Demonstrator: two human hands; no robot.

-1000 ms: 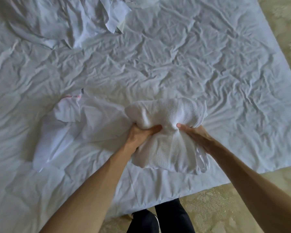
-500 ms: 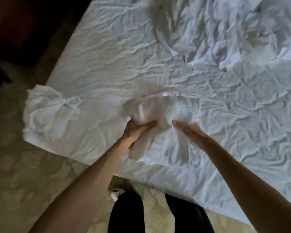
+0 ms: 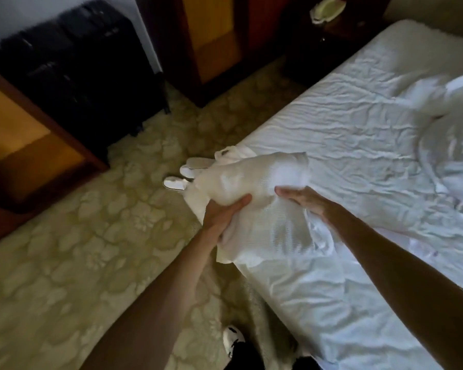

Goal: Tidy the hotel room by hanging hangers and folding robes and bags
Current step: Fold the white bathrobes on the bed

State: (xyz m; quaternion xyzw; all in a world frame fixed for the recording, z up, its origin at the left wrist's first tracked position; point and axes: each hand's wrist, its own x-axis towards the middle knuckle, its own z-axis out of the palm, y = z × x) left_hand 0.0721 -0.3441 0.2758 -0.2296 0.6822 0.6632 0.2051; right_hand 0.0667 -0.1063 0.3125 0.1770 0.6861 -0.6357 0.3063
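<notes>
A folded white waffle-weave robe (image 3: pixel 257 204) is held between my two hands over the bed's left edge. My left hand (image 3: pixel 222 212) grips its left side, thumb on top and fingers hidden beneath. My right hand (image 3: pixel 302 198) lies flat against its right side with straight fingers. Behind the bundle, another white robe (image 3: pixel 233 153) peeks out at the corner of the bed. A loose heap of white cloth (image 3: pixel 449 145) lies on the wrinkled white sheet (image 3: pixel 345 124) at the far right.
White slippers (image 3: pixel 182 174) lie on the patterned carpet (image 3: pixel 91 236) just left of the bundle. A black suitcase (image 3: pixel 86 62) stands against the wall. Wooden furniture (image 3: pixel 24 140) flanks it at left and back. My shoe (image 3: pixel 233 340) is near the bed's edge.
My view has swung left, and the robe bundle has travelled with my hands to the bed's left edge, near the other folded robe. Both hands keep the same hold.
</notes>
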